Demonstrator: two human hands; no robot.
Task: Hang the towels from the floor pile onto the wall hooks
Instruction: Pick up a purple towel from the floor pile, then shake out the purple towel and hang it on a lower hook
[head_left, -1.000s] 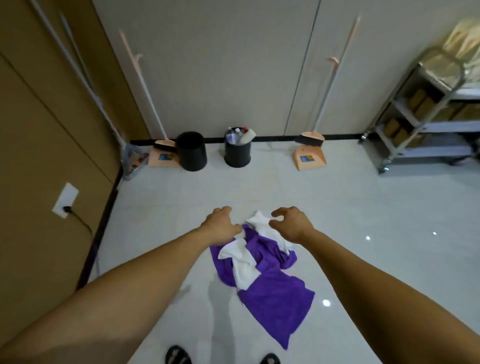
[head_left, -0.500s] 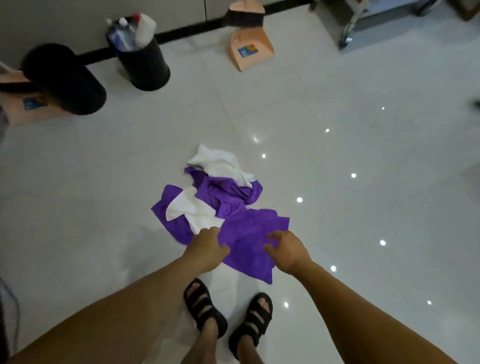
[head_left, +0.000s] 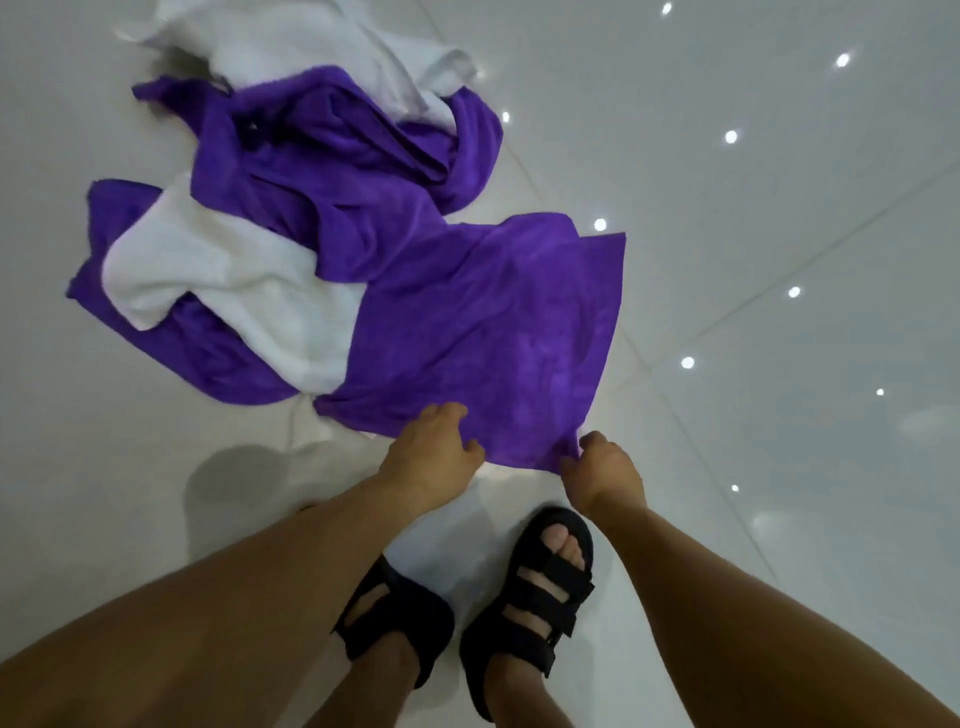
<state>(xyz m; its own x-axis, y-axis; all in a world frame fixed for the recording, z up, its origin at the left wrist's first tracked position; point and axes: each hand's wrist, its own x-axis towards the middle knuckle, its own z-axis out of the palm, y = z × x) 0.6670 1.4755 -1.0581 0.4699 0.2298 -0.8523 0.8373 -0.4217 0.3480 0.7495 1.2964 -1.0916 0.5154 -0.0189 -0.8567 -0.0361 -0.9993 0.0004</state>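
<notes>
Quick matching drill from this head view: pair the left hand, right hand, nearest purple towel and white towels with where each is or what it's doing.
1. left hand
2. right hand
3. nearest purple towel
4. white towels

a. lying in the pile, ungripped
b. pinching the towel's near right corner
c. near edge held by both hands
d. gripping the near edge left of the corner

Pairs: 1-d, 2-b, 3-c, 4-a

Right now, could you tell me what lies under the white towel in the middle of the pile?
The white terry towel lies on crumpled purple cloth, which shows at its left and near edges; another purple towel covers its right end. Whatever lies beneath its middle is hidden.
</notes>
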